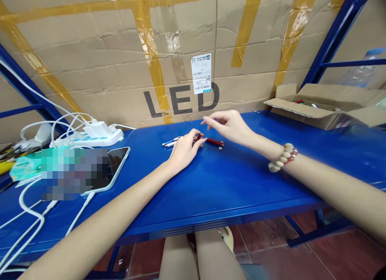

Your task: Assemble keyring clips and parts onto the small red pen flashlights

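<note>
Toward the far middle of the blue shelf (229,179), my left hand (183,151) pinches the near end of the red pen (211,141) to steady it, while my right hand (230,125) hovers just above, fingers loosely apart, holding nothing, silver pens (170,142) lying just left.

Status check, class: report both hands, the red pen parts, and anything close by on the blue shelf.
Left hand pinching red pen piece. Right hand open, hovering above red barrel. Silver-blue pen lies beside left hand.
</note>
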Available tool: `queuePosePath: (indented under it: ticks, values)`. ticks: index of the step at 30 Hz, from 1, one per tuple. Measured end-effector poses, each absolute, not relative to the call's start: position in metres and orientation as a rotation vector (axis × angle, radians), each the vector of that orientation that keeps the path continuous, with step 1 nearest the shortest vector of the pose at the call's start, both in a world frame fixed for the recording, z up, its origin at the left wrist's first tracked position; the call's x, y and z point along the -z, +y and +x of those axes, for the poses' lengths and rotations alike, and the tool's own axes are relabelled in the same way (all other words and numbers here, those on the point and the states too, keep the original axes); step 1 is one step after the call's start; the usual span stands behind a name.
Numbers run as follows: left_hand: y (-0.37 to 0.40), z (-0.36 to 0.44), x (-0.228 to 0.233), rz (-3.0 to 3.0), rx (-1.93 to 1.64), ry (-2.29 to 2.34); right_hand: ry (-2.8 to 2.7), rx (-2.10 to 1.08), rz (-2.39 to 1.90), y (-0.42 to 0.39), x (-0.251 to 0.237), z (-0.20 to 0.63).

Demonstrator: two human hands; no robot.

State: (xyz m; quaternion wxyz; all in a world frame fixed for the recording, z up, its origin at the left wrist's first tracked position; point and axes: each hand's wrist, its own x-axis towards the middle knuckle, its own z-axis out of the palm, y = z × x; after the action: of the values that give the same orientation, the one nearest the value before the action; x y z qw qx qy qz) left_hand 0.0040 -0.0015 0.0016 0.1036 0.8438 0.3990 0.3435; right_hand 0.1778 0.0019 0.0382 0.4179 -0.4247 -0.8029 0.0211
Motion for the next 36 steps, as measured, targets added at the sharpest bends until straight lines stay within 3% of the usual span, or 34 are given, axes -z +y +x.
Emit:
queuePosePath:
  ticks: [5, 12, 23, 36]
  values:
    - [-0.002, 0.004, -0.002, 2.498, -0.999, 1.195, -1.979, 0.330, -1.418, 0.016, -0.048, 0.207]
    - [-0.004, 0.004, -0.003, 2.535, -0.986, 1.218, -2.166, 0.135, -1.880, 0.030, -0.047, 0.234]
    - [-0.005, 0.005, -0.003, 2.538, -0.970, 1.203, -2.346, -0.336, -1.823, 0.049, -0.035, 0.250]
    - [-0.009, 0.005, -0.006, 2.551, -1.029, 1.194, -2.330, -0.168, -1.716, 0.048, -0.019, 0.225]
